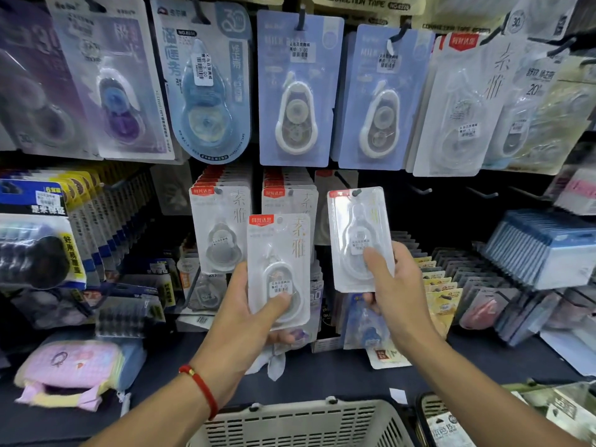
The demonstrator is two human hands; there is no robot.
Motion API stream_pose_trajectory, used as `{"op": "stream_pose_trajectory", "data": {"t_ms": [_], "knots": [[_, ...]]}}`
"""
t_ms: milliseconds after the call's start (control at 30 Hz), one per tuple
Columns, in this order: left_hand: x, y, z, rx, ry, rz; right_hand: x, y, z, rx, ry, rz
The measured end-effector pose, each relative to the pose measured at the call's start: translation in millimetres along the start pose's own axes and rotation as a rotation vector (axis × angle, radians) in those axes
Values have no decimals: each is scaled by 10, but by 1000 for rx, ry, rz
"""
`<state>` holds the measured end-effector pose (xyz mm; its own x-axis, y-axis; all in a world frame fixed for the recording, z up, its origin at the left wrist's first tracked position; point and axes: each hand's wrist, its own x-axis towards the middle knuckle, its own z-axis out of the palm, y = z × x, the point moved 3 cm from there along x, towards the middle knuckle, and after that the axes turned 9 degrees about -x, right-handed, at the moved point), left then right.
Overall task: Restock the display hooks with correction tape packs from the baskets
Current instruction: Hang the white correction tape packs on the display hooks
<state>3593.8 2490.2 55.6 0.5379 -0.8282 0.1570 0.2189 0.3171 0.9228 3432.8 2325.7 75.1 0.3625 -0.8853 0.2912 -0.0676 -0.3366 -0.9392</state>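
Across the whole upper field, 9 through 3 o'clock, a display wall (451, 201) carries hooks of blister-carded correction tape. Top row: purple packs (122, 88) at 10 o'clock, a blue teardrop-shaped pack (206, 82) at 11, two pale-blue packs (296, 91) (380, 101) at 12 to 1, white packs (458, 108) at 2.

Lower row, centre: two full hooks of white packs with red corner labels (219, 227) (290, 195). Bare hooks (480, 192) stand against the dark panel at 2 to 3 o'clock.

At 9 o'clock, a deep row of yellow-and-blue packs (87, 221). At 3 o'clock, a tight stack of blue-edged packs (541, 250). Below it, at 4 o'clock, filed rows of small packs (451, 279) stand on the dark shelf (338, 375).

At 6 o'clock, a grey slotted basket (300, 424), only its rim and upper wall in frame. A second basket (432, 411) at 5 o'clock, darker rim, packs visible inside.

At 8 o'clock, a pink soft pouch (71, 369) lies on the shelf.

Left hand (245, 321), red string bracelet (200, 388) on the wrist, grips a white correction tape pack (279, 269) upright, thumb across its lower front, fingers behind. Pack sits just in front of the centre hooks' stock.

Right hand (396, 301) grips a second white pack (358, 237) by its lower edge, thumb on the front over the price sticker, fingers behind. Pack upright; its hanging hole sits at the tip of a hook (356, 192) at 12 to 1 o'clock. Cannot tell whether the hook is through the hole.
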Motion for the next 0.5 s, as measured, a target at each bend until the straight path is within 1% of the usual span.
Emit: {"op": "stream_pose_trajectory", "data": {"t_ms": [100, 167, 233, 300, 333, 367, 433, 500], "knots": [[8, 14, -44, 3, 15, 11, 54, 135, 55, 2, 82, 35], [19, 11, -58, -1, 22, 1, 170, 208, 143, 43, 71, 101], [21, 3, -48, -11, 26, -16, 333, 262, 228, 188, 27, 202], [12, -6, -35, -27, 34, -31, 436, 332, 277, 410, -24, 330], [6, -7, -27, -33, 34, -37, 441, 380, 281, 481, -41, 387], [-1, -5, -19, -37, 33, -42, 410, 427, 277, 502, -58, 436], [-16, 5, 4, -45, 30, -51, 288, 432, 255, 436, -117, 455], [-27, 15, 29, -38, 23, -60, 155, 314, 241, 287, -222, 359]]}}
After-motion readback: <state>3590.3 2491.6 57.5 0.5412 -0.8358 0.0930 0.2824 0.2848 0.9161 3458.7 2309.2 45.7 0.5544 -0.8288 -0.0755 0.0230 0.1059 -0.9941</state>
